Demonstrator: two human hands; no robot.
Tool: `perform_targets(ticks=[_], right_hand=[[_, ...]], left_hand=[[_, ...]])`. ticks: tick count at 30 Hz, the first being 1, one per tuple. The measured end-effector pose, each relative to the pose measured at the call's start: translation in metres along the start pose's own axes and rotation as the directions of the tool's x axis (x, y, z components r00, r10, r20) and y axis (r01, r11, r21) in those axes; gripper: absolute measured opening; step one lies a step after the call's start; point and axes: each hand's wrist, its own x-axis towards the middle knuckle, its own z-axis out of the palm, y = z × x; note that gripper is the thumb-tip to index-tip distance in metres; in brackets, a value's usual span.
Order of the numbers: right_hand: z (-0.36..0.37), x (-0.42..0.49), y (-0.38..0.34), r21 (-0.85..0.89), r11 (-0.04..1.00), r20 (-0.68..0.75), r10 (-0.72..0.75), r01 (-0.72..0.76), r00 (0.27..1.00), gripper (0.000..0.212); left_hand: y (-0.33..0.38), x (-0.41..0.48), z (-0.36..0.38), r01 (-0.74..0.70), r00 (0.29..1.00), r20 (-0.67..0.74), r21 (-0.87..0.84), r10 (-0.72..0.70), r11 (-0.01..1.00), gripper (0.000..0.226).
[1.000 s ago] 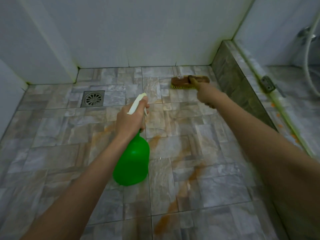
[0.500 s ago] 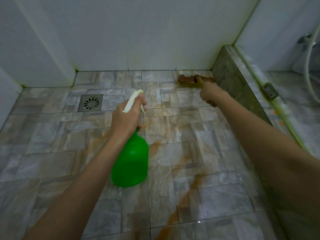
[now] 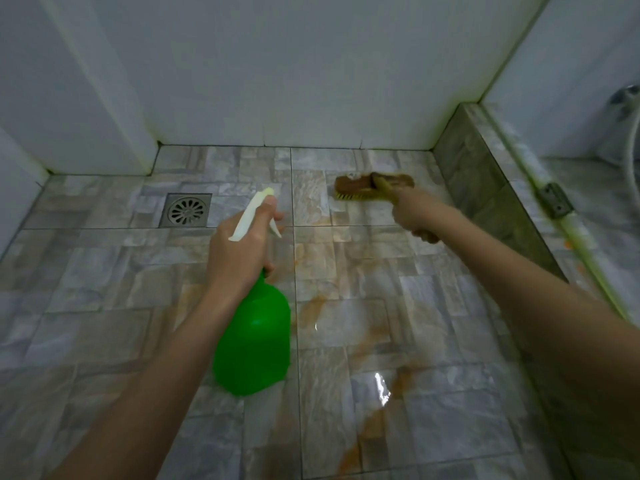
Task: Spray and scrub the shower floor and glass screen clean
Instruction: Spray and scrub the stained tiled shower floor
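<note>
My left hand grips the neck of a green spray bottle with a cream trigger head, held above the middle of the floor with the nozzle pointing away. My right hand holds the handle of a wooden scrub brush, whose yellow bristles rest on the wet shower floor near the far right corner. Orange-brown stains streak the grey stone-look tiles between my arms. The glass screen stands along the right, on top of the kerb.
A round metal drain in a square frame sits at the far left of the floor. White walls close the back and left. A tiled kerb with a metal hinge runs along the right; a shower hose hangs beyond it.
The brush has slid slightly left and nearer on the far tiles. My view has shifted so the floor sits lower in frame. The spray bottle stays in about the same place.
</note>
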Motion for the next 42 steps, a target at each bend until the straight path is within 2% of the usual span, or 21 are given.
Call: perform_targets(ticks=[3, 5, 8, 11, 13, 17, 19, 21, 23, 26, 29, 31, 34, 35, 38, 39, 40, 42], right_hand=[[-0.002, 0.023, -0.006, -0.013, 0.998, -0.024, -0.065, 0.064, 0.998, 0.053], [-0.019, 0.049, -0.013, 0.015, 0.999, -0.077, -0.047, 0.048, 0.996, 0.054], [-0.026, 0.042, -0.027, -0.026, 1.0, -0.024, -0.003, 0.002, 1.0, 0.042], [0.0, -0.003, -0.032, -0.055, 0.993, 0.058, -0.102, 0.105, 0.993, 0.068], [0.009, 0.006, -0.033, -0.091, 0.984, 0.031, -0.149, 0.151, 0.988, 0.075], [-0.016, 0.047, -0.061, -0.09, 0.991, -0.041, -0.106, 0.102, 0.994, 0.059], [-0.019, 0.036, -0.066, -0.096, 0.993, 0.015, -0.062, 0.063, 0.998, 0.038], [-0.007, 0.005, -0.065, -0.158, 0.984, 0.074, -0.066, 0.077, 0.995, 0.034], [0.004, -0.018, -0.064, -0.13, 0.983, 0.124, -0.112, 0.128, 0.986, 0.054], [0.008, 0.014, -0.074, -0.126, 0.968, 0.062, -0.21, 0.217, 0.976, 0.076], [0.0, 0.037, -0.09, -0.162, 0.966, 0.022, -0.199, 0.2, 0.98, 0.072], [0.002, 0.011, -0.085, -0.181, 0.969, 0.066, -0.157, 0.166, 0.985, 0.065], [0.023, -0.047, -0.069, -0.169, 0.965, 0.187, -0.169, 0.201, 0.968, 0.081], [0.028, -0.046, -0.068, -0.168, 0.964, 0.176, -0.178, 0.208, 0.968, 0.082], [0.023, 0.008, -0.084, -0.204, 0.954, 0.036, -0.219, 0.221, 0.975, 0.066], [0.015, 0.022, -0.092, -0.196, 0.956, 0.019, -0.218, 0.217, 0.976, 0.066], [0.007, 0.028, -0.1, -0.183, 0.958, 0.022, -0.22, 0.22, 0.975, 0.068], [0.0, 0.016, -0.107, -0.167, 0.969, 0.068, -0.173, 0.182, 0.983, 0.057]], left_hand=[[-0.001, 0.002, -0.006, 0.001, 1.0, 0.001, 0.019, -0.001, 1.0, 0.04], [0.0, 0.0, -0.011, 0.013, 1.0, -0.011, 0.011, -0.013, 1.0, 0.04], [0.0, 0.0, -0.016, 0.008, 1.0, -0.02, 0.01, -0.008, 1.0, 0.042], [-0.001, 0.0, -0.025, -0.007, 1.0, -0.028, 0.014, 0.008, 1.0, 0.039], [-0.001, 0.0, -0.028, 0.0, 1.0, -0.031, -0.003, 0.0, 1.0, 0.037], [-0.003, -0.003, -0.035, 0.004, 0.999, -0.047, 0.003, -0.004, 1.0, 0.038], [-0.003, -0.005, -0.038, 0.012, 0.998, -0.054, 0.006, -0.012, 1.0, 0.041], [-0.003, -0.004, -0.042, 0.031, 0.998, -0.06, -0.004, -0.032, 0.999, 0.042], [-0.005, -0.003, -0.045, 0.039, 0.998, -0.058, 0.019, -0.038, 0.999, 0.042], [-0.008, -0.005, -0.048, 0.036, 0.998, -0.05, 0.038, -0.034, 0.999, 0.041], [-0.011, -0.008, -0.052, 0.041, 0.998, -0.055, 0.042, -0.039, 0.998, 0.038], [-0.013, -0.008, -0.055, 0.045, 0.998, -0.047, 0.049, -0.043, 0.998, 0.038], [-0.016, -0.01, -0.059, 0.07, 0.997, -0.042, 0.028, -0.069, 0.997, 0.038], [-0.017, -0.01, -0.06, 0.08, 0.996, -0.044, 0.021, -0.079, 0.997, 0.038], [-0.022, -0.01, -0.063, 0.077, 0.996, -0.04, 0.018, -0.076, 0.997, 0.038], [-0.024, -0.011, -0.064, 0.073, 0.997, -0.035, 0.011, -0.072, 0.997, 0.037], [-0.026, -0.011, -0.065, 0.072, 0.997, -0.033, 0.006, -0.072, 0.997, 0.037], [-0.028, -0.011, -0.067, 0.084, 0.996, -0.037, 0.01, -0.083, 0.996, 0.038]])
